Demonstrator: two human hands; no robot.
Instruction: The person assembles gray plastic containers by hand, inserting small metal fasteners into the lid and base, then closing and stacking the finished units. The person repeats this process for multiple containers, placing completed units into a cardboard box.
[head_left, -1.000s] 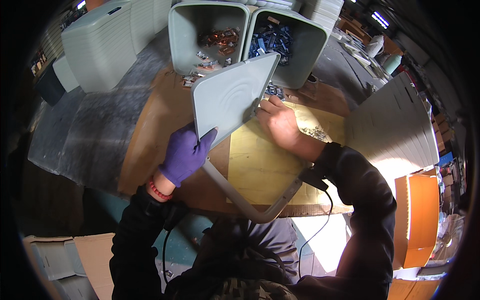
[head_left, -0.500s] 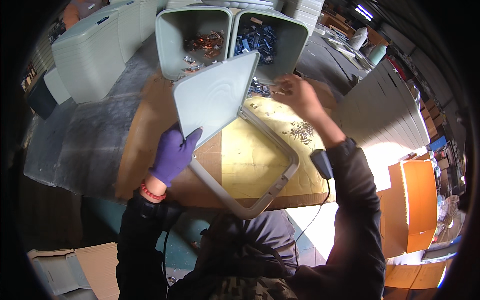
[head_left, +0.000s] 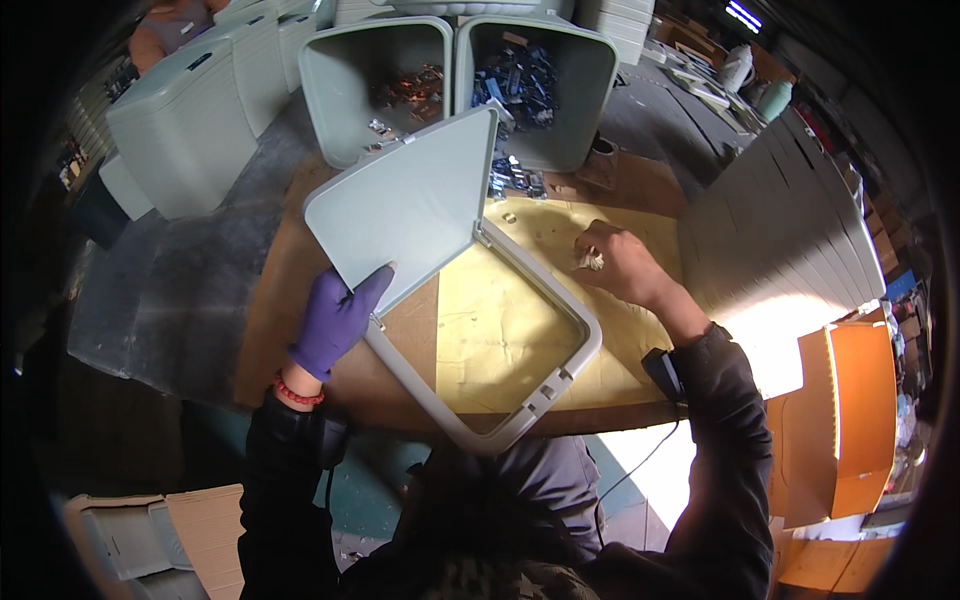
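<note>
My left hand (head_left: 338, 308), in a purple glove, grips the lower edge of a pale grey-green bin lid (head_left: 410, 205), its thumb over the face. The lid stands tilted up from a rounded rectangular plastic frame (head_left: 545, 390), to which it is hinged at its lower edge. The frame overhangs the near edge of the work surface. My bare right hand (head_left: 628, 265) is low over the yellow sheet (head_left: 490, 340), right of the frame, with its fingers drawn together. Something pale and small shows at the fingertips; I cannot make out what it is.
Two tilted bins hold coppery metal parts (head_left: 420, 90) and dark metal clips (head_left: 515, 85). Some clips (head_left: 515, 180) spill out in front. Stacked lids (head_left: 780, 220) stand at right, stacked bins (head_left: 180, 130) at left. A corded black device (head_left: 662, 375) lies by my right forearm.
My right hand has come from near the spilled clips toward me, down over the spot where small metal pieces lay. The lid has swung slightly left, still in my left hand.
</note>
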